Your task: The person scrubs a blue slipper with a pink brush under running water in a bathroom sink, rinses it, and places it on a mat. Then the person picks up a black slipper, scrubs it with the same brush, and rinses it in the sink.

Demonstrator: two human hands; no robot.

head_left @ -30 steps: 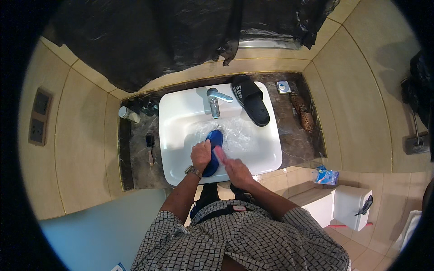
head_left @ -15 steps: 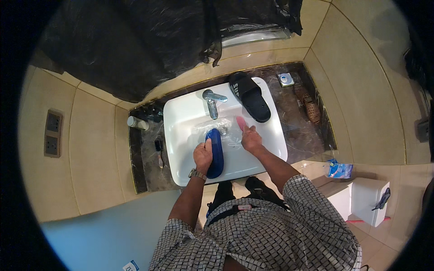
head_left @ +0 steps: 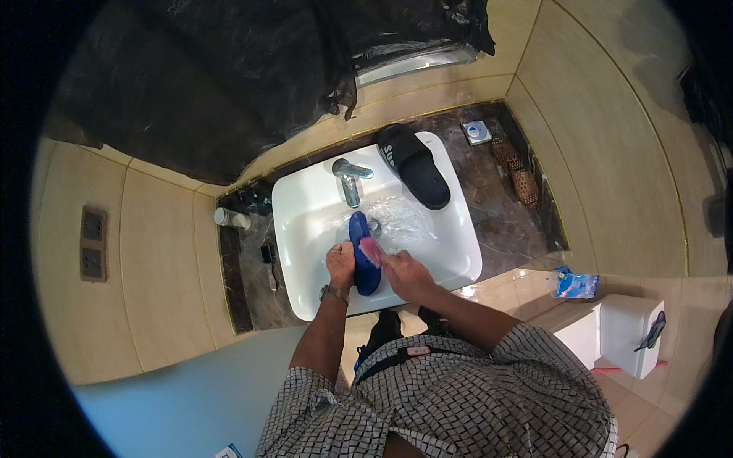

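Observation:
In the white sink (head_left: 305, 229), my left hand (head_left: 340, 264) is closed around the left side of a blue slipper (head_left: 369, 282), which is tilted on its edge. My right hand (head_left: 408, 275) grips a pink scrubbing brush (head_left: 372, 250) by its handle, and the brush head touches the slipper. Water ripples over the basin bottom around the drain (head_left: 374, 226). Behind the slipper stands the chrome faucet (head_left: 351, 183). A black slide sandal (head_left: 416, 169) with white lettering lies across the sink's back right part.
The dark marble counter (head_left: 489, 221) surrounds the sink. A white bottle (head_left: 231, 218) and a black-headed brush (head_left: 267, 253) lie at left. At right are a small blue-and-white box (head_left: 476, 132) and a brown woven item (head_left: 523, 183). Black plastic sheeting (head_left: 214, 84) hangs behind.
My right hand has brought the pink brush left and nearer, onto the blue slipper. The slipper has turned in my left hand. More water spreads in the basin.

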